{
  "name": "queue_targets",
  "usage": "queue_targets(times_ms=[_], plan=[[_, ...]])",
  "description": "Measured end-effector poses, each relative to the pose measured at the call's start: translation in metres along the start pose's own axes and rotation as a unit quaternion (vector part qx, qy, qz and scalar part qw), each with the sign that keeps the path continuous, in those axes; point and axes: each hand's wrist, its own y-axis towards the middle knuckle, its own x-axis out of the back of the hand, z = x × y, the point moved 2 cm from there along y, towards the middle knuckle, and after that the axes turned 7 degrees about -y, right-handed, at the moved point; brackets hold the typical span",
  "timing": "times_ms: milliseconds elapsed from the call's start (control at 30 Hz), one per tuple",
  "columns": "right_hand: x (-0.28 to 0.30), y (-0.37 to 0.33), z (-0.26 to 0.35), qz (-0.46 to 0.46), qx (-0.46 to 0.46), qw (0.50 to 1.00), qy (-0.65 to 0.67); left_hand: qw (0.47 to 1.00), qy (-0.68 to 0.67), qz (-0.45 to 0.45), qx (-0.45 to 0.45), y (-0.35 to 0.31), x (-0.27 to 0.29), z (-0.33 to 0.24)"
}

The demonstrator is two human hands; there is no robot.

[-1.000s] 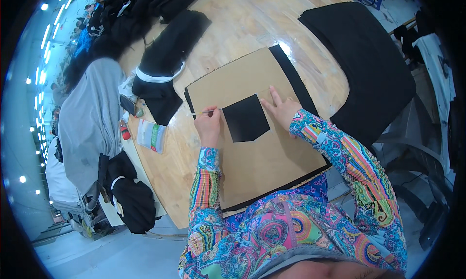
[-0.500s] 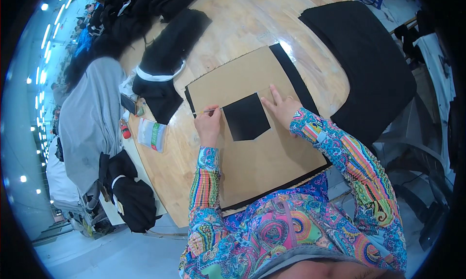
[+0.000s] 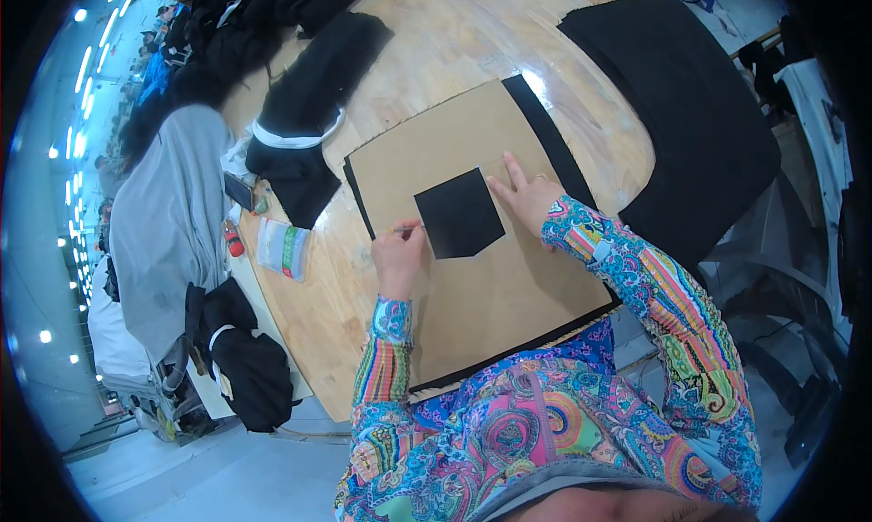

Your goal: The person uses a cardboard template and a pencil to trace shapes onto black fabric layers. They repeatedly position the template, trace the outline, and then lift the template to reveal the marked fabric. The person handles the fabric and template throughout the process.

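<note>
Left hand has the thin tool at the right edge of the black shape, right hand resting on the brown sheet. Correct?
Wrong edge: in the head view, the left hand has the thin tool at the left edge of the black shape. The right hand does rest on the brown sheet.

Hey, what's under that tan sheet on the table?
Black fabric peeks past the left, right and lower edges of the tan sheet. Whether the black pocket shape is a cutout showing it, I can't tell; everything else underneath is covered.
</note>
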Motion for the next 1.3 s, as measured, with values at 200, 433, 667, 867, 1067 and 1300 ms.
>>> queue_targets(times_ms=[200,433,667,867,1067,1300], plan=[[-0.001,-0.001,0.0,-0.01,0.003,1.0,0.002,0.998,-0.044,0.028,0.033,-0.034,0.0,0.008],[-0.002,0.002,0.001,-0.017,0.005,1.0,0.001,0.999,-0.019,0.033,0.025,-0.045,0.003,0.002],[-0.002,0.002,0.001,-0.013,0.002,1.0,0.004,0.997,-0.045,0.047,0.035,-0.046,0.005,-0.002],[-0.002,0.002,0.001,-0.013,-0.001,1.0,0.002,0.96,-0.246,0.087,0.096,-0.06,-0.017,-0.021],[0.002,-0.001,0.001,0.003,0.004,1.0,-0.003,0.967,-0.227,0.09,0.069,-0.062,-0.028,-0.024],[-0.002,0.002,0.0,-0.014,-0.002,1.0,-0.001,0.968,-0.212,0.101,0.083,-0.061,-0.026,-0.031]])
